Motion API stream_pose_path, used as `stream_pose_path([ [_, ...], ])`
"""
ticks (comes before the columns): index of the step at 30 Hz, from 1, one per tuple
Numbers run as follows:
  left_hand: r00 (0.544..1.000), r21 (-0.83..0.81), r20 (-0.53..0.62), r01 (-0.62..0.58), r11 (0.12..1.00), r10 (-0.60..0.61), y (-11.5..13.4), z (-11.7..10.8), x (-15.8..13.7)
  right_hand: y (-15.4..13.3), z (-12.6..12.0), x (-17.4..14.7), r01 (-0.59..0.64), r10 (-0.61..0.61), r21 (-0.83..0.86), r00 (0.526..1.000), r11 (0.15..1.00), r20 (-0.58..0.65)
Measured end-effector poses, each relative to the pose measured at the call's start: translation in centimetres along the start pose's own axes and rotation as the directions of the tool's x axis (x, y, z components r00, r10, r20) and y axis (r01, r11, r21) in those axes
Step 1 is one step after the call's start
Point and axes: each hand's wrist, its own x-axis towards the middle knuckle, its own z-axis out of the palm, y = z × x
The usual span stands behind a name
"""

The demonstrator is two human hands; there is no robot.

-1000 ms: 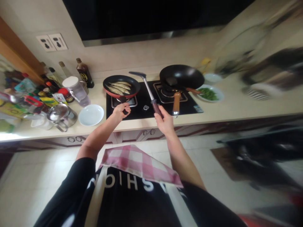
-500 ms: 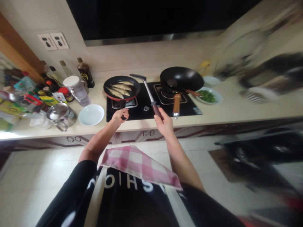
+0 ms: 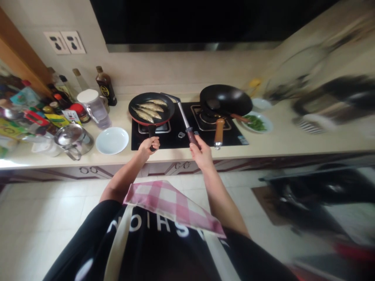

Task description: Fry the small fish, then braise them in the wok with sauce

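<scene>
My left hand [image 3: 149, 144] is wrapped round the black handle of a frying pan [image 3: 135, 110] with a red outside, which sits over the left burner. Several small browned fish [image 3: 149, 109] lie side by side in it. In my right hand [image 3: 202, 153] is the dark brown handle of a spatula [image 3: 183, 114] with a metal shaft. Its dark blade reaches the pan's right rim; whether it touches the rim I cannot tell. A black wok [image 3: 227, 97] with a wooden handle rests on the right burner.
Left of the hob [image 3: 175, 142] stand a white plate [image 3: 112, 141], a steel pot [image 3: 74, 140], a water jug [image 3: 95, 111] and several bottles. A plate of chopped greens [image 3: 255, 122] is right of the wok. Above hangs a dark range hood [image 3: 205, 23].
The spatula's blade has moved slightly right and down, closer to the pan's rim. My left hand keeps its grip on the pan handle, and the fish lie as before.
</scene>
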Motion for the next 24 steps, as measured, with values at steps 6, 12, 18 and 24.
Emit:
stream_pose_path([
  [6,0.999,-0.005,0.050,-0.012,1.000,0.012,-0.1,-0.5,0.3,-0.7,0.7,0.1,-0.130,0.129,0.103,0.992,0.986,0.018],
  [12,0.996,-0.010,0.083,-0.012,1.000,0.013,-0.2,-0.8,0.3,-1.0,1.1,0.1,-0.166,0.164,0.115,0.986,0.979,0.020],
  [18,0.995,-0.041,0.095,0.020,0.999,-0.016,-0.2,-1.1,0.5,-0.9,1.1,0.1,-0.170,0.169,0.127,0.985,0.977,0.018],
  [24,0.993,-0.035,0.119,0.013,0.999,-0.009,-0.5,-2.4,1.0,-0.5,1.2,0.1,-0.138,0.134,0.122,0.990,0.983,0.034],
])
